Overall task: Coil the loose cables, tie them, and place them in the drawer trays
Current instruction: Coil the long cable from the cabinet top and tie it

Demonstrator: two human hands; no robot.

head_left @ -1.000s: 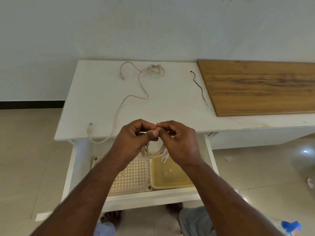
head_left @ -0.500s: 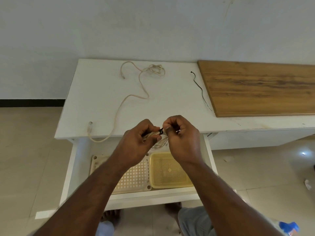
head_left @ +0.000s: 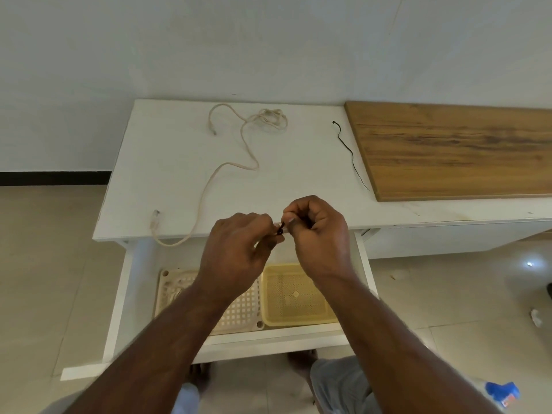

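Note:
My left hand [head_left: 236, 252] and my right hand [head_left: 318, 234] meet over the open drawer [head_left: 268, 339], pinching a small black tie [head_left: 280, 230] between their fingertips. The coiled cable they held is almost fully hidden inside the hands. A loose beige cable [head_left: 227, 168] snakes across the white table [head_left: 298, 174], its plug [head_left: 155, 219] near the front left edge and a loop hanging over it. A thin black tie [head_left: 348, 150] lies on the table by the wooden board. Two perforated trays sit in the drawer: a cream tray [head_left: 242, 312] and a yellow tray [head_left: 295, 297].
A wooden board [head_left: 454, 150] covers the table's right part. The wall stands right behind the table. Tiled floor surrounds it, with a blue-capped object [head_left: 501, 392] at the lower right and my feet below the drawer.
Both hands rose from above the trays to the table's front edge. The coil that hung visibly below my fingers is now tucked into the hands, and the black tie shows between them.

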